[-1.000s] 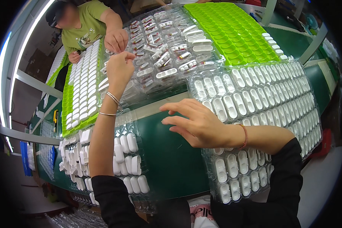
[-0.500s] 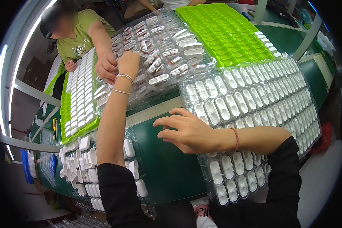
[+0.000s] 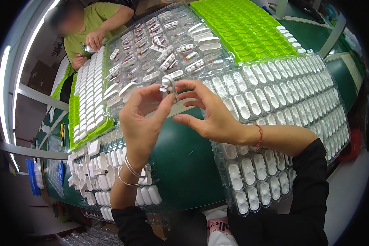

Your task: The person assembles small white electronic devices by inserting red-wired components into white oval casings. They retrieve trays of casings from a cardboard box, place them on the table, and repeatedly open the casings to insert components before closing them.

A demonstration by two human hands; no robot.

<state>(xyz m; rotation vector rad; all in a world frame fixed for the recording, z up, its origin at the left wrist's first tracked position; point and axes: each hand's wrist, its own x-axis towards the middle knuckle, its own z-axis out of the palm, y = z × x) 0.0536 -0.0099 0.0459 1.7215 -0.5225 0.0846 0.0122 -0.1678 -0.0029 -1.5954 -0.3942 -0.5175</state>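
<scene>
Over the green tabletop, my left hand (image 3: pixel 141 117) pinches a small white plastic part with a shiny dark section (image 3: pixel 168 87) between thumb and fingers. My right hand (image 3: pixel 213 112) is just beside it, fingers apart, the index fingertip at or very near the part's edge; I cannot tell whether they touch. Beyond my hands, a clear compartment tray (image 3: pixel 104 71) holds many small white parts with red and metallic pieces. To the right, clear trays (image 3: pixel 229 194) carry rows of white oval shells (image 3: pixel 260 169).
White cases and loose white shells (image 3: pixel 96 170) are heaped at the left. Opposite me, a person in a green shirt (image 3: pixel 97 20) handles a small item beside a lime green tray (image 3: pixel 80 141) of white pieces. Another lime green tray (image 3: pixel 242 30) stands at the back right. A metal rail (image 3: pixel 33 150) crosses the left.
My left hand has come back from the far compartment tray with the small white part in its fingers. My right hand has moved up towards it. The other person's hand has withdrawn from that tray.
</scene>
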